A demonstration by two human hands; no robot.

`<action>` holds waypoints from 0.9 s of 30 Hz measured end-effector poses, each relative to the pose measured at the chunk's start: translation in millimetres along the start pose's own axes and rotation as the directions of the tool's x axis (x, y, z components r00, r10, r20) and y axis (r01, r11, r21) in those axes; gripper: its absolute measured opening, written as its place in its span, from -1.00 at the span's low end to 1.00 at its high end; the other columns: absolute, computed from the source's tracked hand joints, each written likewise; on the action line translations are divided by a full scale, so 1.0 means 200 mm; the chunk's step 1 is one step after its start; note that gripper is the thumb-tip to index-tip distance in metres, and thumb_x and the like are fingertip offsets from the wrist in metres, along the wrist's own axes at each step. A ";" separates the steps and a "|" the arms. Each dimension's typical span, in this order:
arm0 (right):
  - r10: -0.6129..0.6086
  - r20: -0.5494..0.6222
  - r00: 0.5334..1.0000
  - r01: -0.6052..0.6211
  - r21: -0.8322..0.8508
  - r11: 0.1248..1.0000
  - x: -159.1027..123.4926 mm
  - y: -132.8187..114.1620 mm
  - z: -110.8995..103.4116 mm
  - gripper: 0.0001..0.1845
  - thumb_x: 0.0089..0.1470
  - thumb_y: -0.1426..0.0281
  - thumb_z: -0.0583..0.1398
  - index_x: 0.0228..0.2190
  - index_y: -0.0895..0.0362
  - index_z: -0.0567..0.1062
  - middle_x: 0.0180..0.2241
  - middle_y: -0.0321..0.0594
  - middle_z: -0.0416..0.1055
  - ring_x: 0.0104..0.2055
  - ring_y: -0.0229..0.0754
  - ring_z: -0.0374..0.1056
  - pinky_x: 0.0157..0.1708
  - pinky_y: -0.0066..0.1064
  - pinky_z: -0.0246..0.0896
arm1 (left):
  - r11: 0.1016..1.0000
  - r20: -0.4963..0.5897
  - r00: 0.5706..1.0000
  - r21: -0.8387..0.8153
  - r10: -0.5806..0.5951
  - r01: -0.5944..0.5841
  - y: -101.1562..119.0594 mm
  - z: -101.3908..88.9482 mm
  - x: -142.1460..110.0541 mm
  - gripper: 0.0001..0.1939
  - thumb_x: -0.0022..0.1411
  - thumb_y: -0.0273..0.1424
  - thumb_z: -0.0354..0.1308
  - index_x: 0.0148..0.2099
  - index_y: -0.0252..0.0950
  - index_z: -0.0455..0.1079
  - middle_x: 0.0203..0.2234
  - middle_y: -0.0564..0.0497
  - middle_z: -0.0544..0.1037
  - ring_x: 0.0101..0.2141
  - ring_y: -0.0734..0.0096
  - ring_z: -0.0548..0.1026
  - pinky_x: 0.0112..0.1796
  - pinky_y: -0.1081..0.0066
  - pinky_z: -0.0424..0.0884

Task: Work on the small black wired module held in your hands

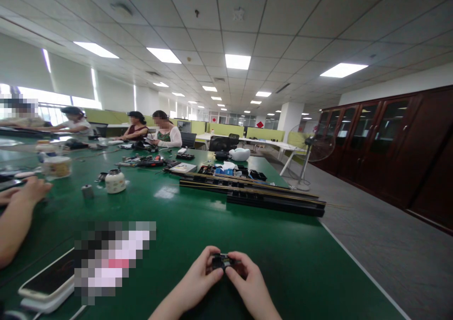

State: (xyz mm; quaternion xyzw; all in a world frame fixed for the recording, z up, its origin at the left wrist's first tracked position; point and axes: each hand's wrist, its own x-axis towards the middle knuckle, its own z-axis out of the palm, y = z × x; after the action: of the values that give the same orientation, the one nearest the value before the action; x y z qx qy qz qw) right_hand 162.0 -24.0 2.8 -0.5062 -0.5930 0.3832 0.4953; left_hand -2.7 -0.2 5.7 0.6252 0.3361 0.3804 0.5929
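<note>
Pinching a small black part [223,262] between them, the person's left hand [204,273] and right hand [247,275] meet over the green desk [191,225], close to its near edge. The left hand is mostly closed, thumb and fingers curled on the part's left end; the right hand grips the other end likewise, its thumb tip near the left thumb. The finer detail of the part is too small to tell.

Toward the left along the near edge lies a phone [49,273] on something white, with a pixelated patch beside it. Farther left, another person's hands [30,190] rest over the desk. Between there and the middle stand a small grey cylinder [87,191], a pale jar [115,181] and a tub [58,166].

Ahead, long black rails [276,206] lie across to the right edge, thin brass-coloured rods [255,185] on top; some rods poke out past the rails. Behind them sits a rounded white object [239,154]. Near the far edge, a person with white sleeves [174,138] sits. Beyond the right edge stand a fan [320,143] and dark wooden cabinets [382,145].
</note>
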 end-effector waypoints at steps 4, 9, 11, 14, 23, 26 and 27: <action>-0.004 0.008 1.000 0.004 -0.015 1.000 0.00 -0.01 0.00 -0.67 -0.12 0.25 0.24 -0.26 0.10 0.49 -0.24 -0.18 0.48 -0.20 -0.08 0.38 -0.16 -0.31 0.26 | 1.000 0.003 1.000 0.000 0.014 -0.014 -0.01 0.00 0.00 -0.61 0.01 -0.27 0.20 -0.12 -0.20 0.17 -0.27 0.05 0.48 -0.16 0.29 0.43 -0.13 0.32 0.27; 0.003 0.010 1.000 -0.002 -0.028 1.000 -0.01 -0.03 0.00 -0.69 -0.11 0.27 0.22 -0.26 0.10 0.49 -0.22 -0.18 0.47 -0.18 -0.08 0.38 -0.15 -0.31 0.25 | 1.000 0.009 1.000 -0.020 0.001 -0.001 -0.01 0.00 0.00 -0.52 0.00 -0.26 0.20 -0.04 -0.22 0.13 -0.20 -0.02 0.48 -0.11 0.26 0.42 -0.06 0.27 0.25; 0.005 0.009 1.000 -0.005 -0.037 0.999 -0.01 -0.02 0.00 -0.69 -0.12 0.28 0.23 -0.26 0.09 0.49 -0.23 -0.19 0.47 -0.20 -0.09 0.38 -0.17 -0.32 0.25 | 1.000 0.007 1.000 -0.024 -0.006 0.006 0.00 0.00 0.00 -0.47 0.01 -0.24 0.19 0.01 -0.22 0.10 -0.16 -0.04 0.48 -0.09 0.26 0.41 -0.04 0.27 0.23; -0.002 0.014 1.000 0.002 -0.048 0.999 0.00 -0.02 0.00 -0.70 -0.13 0.30 0.24 -0.27 0.08 0.49 -0.22 -0.20 0.46 -0.19 -0.09 0.38 -0.17 -0.33 0.25 | 1.000 0.011 1.000 -0.023 -0.002 0.003 0.00 0.00 0.00 -0.51 0.03 -0.25 0.18 -0.01 -0.21 0.11 -0.15 -0.04 0.48 -0.08 0.26 0.42 -0.03 0.28 0.24; -0.028 0.017 0.999 0.029 -0.035 0.999 0.00 0.01 0.00 -0.73 -0.10 0.29 0.22 -0.29 0.08 0.51 -0.14 -0.16 0.41 -0.11 -0.08 0.34 -0.11 -0.33 0.23 | 0.998 0.031 0.999 -0.069 0.016 -0.013 0.01 0.00 0.00 -0.56 0.03 -0.28 0.19 -0.07 -0.20 0.11 -0.21 0.00 0.48 -0.09 0.27 0.41 -0.05 0.28 0.23; -0.034 0.006 0.999 0.035 -0.038 0.999 0.00 0.00 0.00 -0.74 -0.10 0.29 0.22 -0.30 0.09 0.52 -0.16 -0.14 0.42 -0.11 -0.07 0.34 -0.10 -0.32 0.23 | 0.998 0.034 0.999 -0.064 0.021 -0.019 0.01 0.00 0.00 -0.58 0.04 -0.28 0.17 -0.07 -0.20 0.11 -0.23 0.01 0.48 -0.11 0.27 0.41 -0.06 0.27 0.23; -0.037 0.006 0.999 0.037 -0.042 0.998 0.00 0.00 0.00 -0.75 -0.10 0.29 0.22 -0.31 0.09 0.52 -0.16 -0.14 0.43 -0.11 -0.06 0.34 -0.10 -0.31 0.23 | 0.998 0.034 0.999 -0.055 0.030 -0.028 0.01 0.01 0.00 -0.60 0.05 -0.29 0.16 -0.08 -0.20 0.12 -0.24 0.02 0.48 -0.12 0.27 0.41 -0.07 0.27 0.23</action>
State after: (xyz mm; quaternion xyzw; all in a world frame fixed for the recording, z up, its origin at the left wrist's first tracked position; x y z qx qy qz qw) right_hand 161.9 -24.4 3.3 -0.5044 -0.6113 0.3629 0.4900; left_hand -2.1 -1.5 7.3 0.6201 0.3062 0.3871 0.6097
